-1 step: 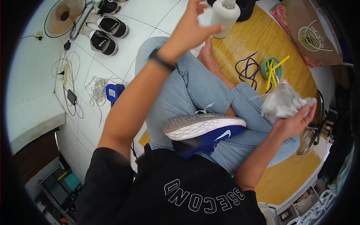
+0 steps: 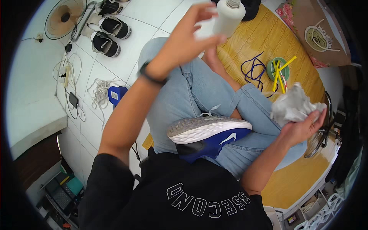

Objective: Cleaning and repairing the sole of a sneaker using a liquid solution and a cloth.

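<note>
A blue and grey running shoe (image 2: 210,132) lies on its side across my lap, its white sole facing up and away. My left hand (image 2: 180,44), a dark band on its wrist, is raised with fingers apart. It holds nothing and is beside a white bottle (image 2: 230,19) with a ribbed neck, which stands at the far edge of the wooden surface. On the right, my right hand (image 2: 303,129) grips a crumpled whitish cloth (image 2: 292,105) above my knee. The cloth hides part of the fingers.
Blue laces (image 2: 253,71) and a round green container (image 2: 283,63) with yellow strips lie on the wooden board (image 2: 245,46). A brown bag (image 2: 318,34) is at far right. Black shoes (image 2: 115,28), white laces (image 2: 101,92), a cable-connected device and a fan (image 2: 66,17) are on the left.
My left hand has drawn back a little to the left, away from the bottle. My right hand has shifted slightly rightward with the cloth.
</note>
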